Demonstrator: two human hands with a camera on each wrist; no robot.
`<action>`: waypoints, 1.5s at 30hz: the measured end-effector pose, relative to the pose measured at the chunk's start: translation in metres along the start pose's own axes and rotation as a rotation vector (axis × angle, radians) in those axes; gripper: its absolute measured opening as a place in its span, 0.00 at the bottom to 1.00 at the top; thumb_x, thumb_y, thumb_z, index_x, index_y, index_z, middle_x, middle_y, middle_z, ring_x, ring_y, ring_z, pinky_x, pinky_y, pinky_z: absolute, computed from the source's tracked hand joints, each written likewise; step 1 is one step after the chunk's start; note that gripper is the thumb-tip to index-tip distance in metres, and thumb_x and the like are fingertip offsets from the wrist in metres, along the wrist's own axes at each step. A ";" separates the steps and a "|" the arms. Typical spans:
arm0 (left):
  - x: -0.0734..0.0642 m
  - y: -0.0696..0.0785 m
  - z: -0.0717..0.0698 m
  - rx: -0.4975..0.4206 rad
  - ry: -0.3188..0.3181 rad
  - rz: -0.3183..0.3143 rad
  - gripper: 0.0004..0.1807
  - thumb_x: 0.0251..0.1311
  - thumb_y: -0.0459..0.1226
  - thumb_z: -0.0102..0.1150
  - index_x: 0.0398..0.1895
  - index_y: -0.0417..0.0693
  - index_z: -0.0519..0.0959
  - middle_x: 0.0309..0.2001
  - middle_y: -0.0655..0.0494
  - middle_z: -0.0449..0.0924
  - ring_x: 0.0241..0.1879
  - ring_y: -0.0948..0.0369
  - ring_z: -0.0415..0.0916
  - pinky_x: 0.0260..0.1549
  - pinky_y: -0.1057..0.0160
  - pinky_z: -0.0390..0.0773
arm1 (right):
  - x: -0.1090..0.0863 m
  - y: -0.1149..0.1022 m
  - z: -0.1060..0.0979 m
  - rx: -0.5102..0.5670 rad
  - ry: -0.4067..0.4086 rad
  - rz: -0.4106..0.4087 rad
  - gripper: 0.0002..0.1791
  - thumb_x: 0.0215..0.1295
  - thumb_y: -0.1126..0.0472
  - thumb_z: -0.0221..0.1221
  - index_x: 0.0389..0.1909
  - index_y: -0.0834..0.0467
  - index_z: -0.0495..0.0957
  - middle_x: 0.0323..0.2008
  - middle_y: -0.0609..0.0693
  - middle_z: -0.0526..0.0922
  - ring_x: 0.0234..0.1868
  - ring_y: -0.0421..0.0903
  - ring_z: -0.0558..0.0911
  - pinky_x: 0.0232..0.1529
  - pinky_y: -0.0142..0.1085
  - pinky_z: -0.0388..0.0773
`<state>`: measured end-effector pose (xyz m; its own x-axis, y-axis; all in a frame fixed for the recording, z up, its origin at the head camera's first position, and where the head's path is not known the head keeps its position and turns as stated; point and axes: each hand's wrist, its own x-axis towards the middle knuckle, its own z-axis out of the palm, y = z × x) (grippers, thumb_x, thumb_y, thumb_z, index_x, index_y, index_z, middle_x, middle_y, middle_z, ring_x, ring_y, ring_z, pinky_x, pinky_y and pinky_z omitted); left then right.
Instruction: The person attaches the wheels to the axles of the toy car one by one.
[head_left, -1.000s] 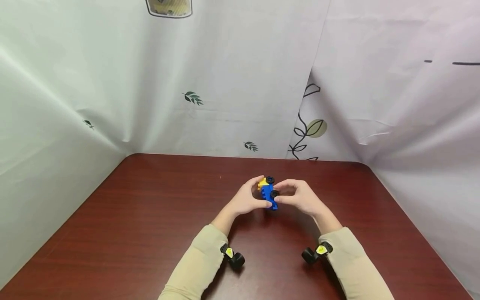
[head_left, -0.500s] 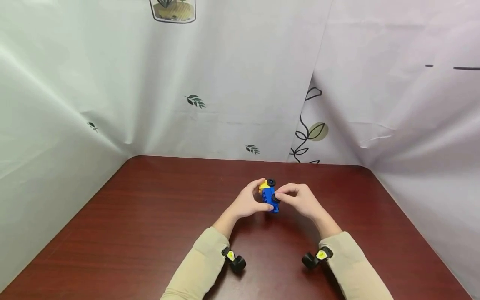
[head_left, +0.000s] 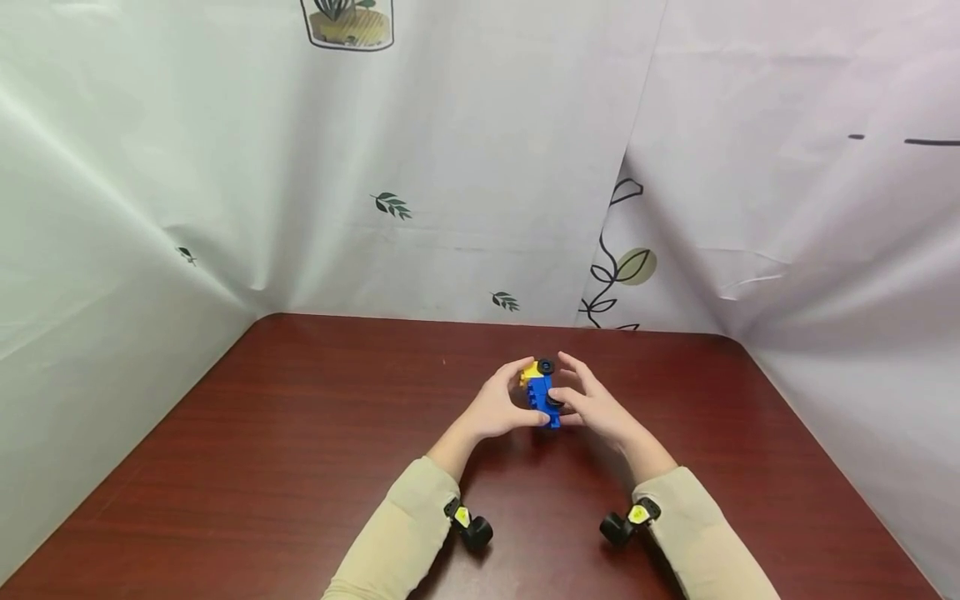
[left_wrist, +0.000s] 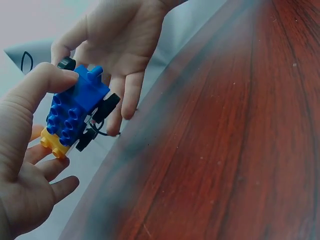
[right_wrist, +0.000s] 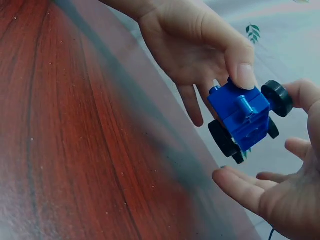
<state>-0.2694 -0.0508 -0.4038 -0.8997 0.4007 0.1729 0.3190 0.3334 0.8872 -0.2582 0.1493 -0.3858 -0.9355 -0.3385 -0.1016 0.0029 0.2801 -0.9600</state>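
A small toy car [head_left: 540, 392] made of blue and yellow studded blocks, with black wheels, is held on its side above the table. My left hand [head_left: 489, 408] grips it between the thumb, at the blue end, and the fingers, at the yellow end. In the left wrist view the studs of the blue block [left_wrist: 70, 117] show, with the yellow block [left_wrist: 54, 144] below. My right hand [head_left: 603, 412] is beside the wheels, its fingers spread and mostly straight. In the right wrist view its thumb touches one black wheel [right_wrist: 277, 98], the fingers apart from the car.
A dark red-brown wooden table [head_left: 300, 467] lies under both hands. White cloth with leaf drawings [head_left: 480, 167] hangs behind it and at both sides. Each wrist carries a small black camera, one on the left [head_left: 475, 531] and one on the right [head_left: 617, 528].
The right hand's fingers, earlier bent close to the thumb at a wheel, have spread out around the wheel side. The left hand keeps its hold on the toy car.
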 end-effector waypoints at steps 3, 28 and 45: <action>-0.001 0.001 0.001 -0.009 -0.001 0.002 0.50 0.43 0.45 0.73 0.71 0.51 0.57 0.68 0.51 0.61 0.67 0.52 0.63 0.63 0.49 0.67 | -0.001 0.000 0.000 0.065 -0.030 0.026 0.43 0.66 0.48 0.55 0.74 0.39 0.40 0.73 0.60 0.46 0.53 0.58 0.78 0.52 0.49 0.78; 0.001 0.002 -0.002 -0.044 -0.005 -0.002 0.50 0.44 0.44 0.73 0.71 0.51 0.57 0.68 0.53 0.62 0.67 0.53 0.64 0.64 0.50 0.67 | 0.001 -0.003 0.000 0.210 -0.124 -0.045 0.39 0.69 0.55 0.53 0.74 0.40 0.43 0.74 0.58 0.46 0.45 0.52 0.80 0.47 0.50 0.81; 0.003 -0.001 0.000 -0.039 -0.006 0.019 0.52 0.43 0.43 0.74 0.72 0.49 0.56 0.69 0.52 0.62 0.67 0.53 0.63 0.64 0.51 0.66 | 0.002 0.000 -0.003 0.291 -0.137 -0.087 0.45 0.68 0.62 0.53 0.74 0.35 0.34 0.75 0.58 0.40 0.44 0.58 0.81 0.43 0.51 0.82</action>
<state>-0.2728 -0.0497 -0.4040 -0.8920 0.4115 0.1873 0.3238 0.2921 0.8999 -0.2613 0.1509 -0.3852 -0.8804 -0.4732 -0.0314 0.0448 -0.0170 -0.9989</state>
